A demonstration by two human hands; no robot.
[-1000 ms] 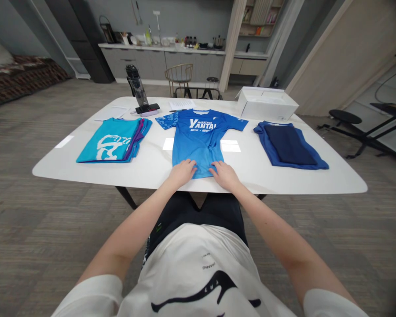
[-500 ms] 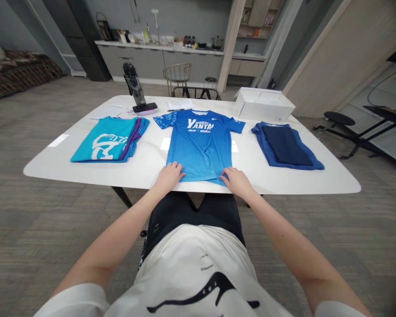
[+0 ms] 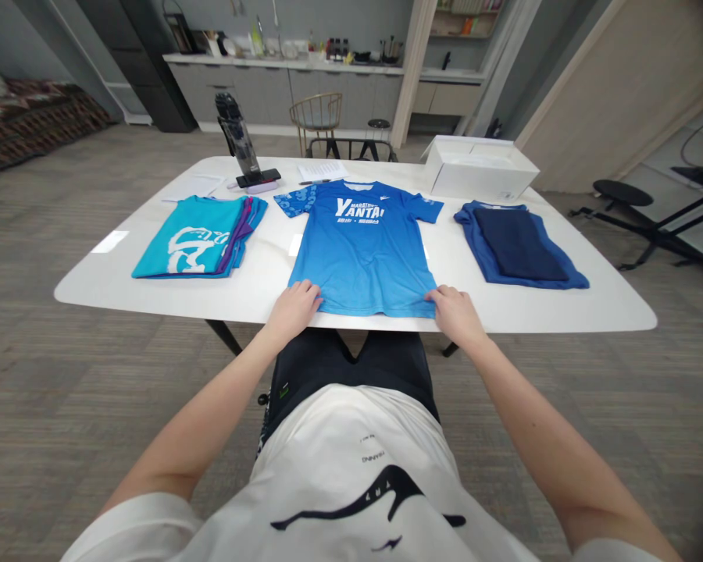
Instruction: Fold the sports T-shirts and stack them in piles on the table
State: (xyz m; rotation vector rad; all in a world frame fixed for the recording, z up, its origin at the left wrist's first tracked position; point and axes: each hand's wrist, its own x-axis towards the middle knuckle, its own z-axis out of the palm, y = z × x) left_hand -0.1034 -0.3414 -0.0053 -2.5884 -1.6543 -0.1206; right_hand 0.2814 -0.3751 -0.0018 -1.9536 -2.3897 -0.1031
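A blue short-sleeved T-shirt [image 3: 363,257] with white lettering lies spread face up on the white table [image 3: 258,300], its collar away from me and its hem near the front edge. My left hand [image 3: 296,308] grips the left corner of the hem with fingers closed over the fabric. At the right corner of the hem, my right hand [image 3: 455,312] pinches the cloth between thumb and fingers. The hem between both hands looks stretched nearly straight.
Folded turquoise and purple shirts [image 3: 196,238] are stacked on the left; folded dark blue clothes [image 3: 521,246] lie on the right. Toward the back stand a dark water bottle [image 3: 238,136], a phone [image 3: 258,178], papers [image 3: 322,169] and a white box [image 3: 480,170].
My right hand has moved outward to the right with the hem corner, and the shirt's lower part is wider and smoother. My left hand still holds its corner. The view has shifted slightly.
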